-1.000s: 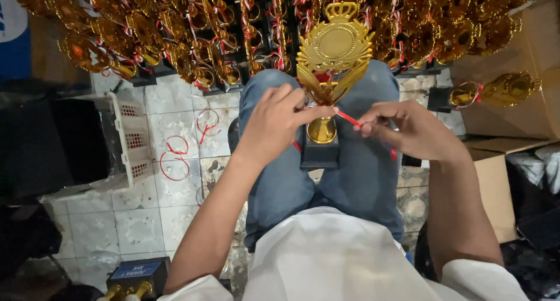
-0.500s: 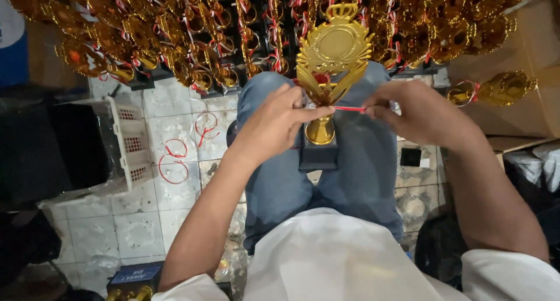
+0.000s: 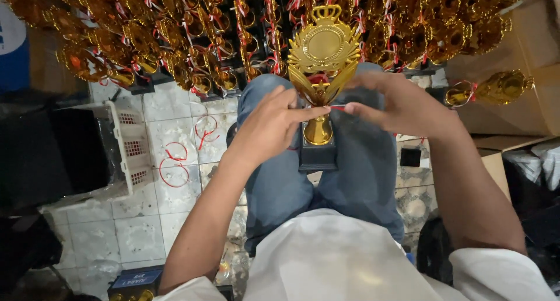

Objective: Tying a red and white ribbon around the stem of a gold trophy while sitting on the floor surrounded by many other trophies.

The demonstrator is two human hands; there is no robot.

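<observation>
Since the earlier frame the right hand [image 3: 402, 105] has drawn in closer to the stem, and the stretch of red ribbon [image 3: 336, 108] showing between the hands is now much shorter. One gold trophy [image 3: 322, 62] stands upright on its black base [image 3: 318, 154] on the person's lap, between the two hands. The left hand [image 3: 271, 123], at 9 o'clock of the stem, pinches the ribbon with thumb and forefinger against the stem; the right hand, at 3 o'clock, pinches the ribbon's other end. At 12 o'clock, rows of finished trophies [image 3: 192, 38], too many to count, fill the floor. Two loose ribbon loops [image 3: 175, 164] lie on the tiles at 9 o'clock, beside one white basket [image 3: 131, 149].
</observation>
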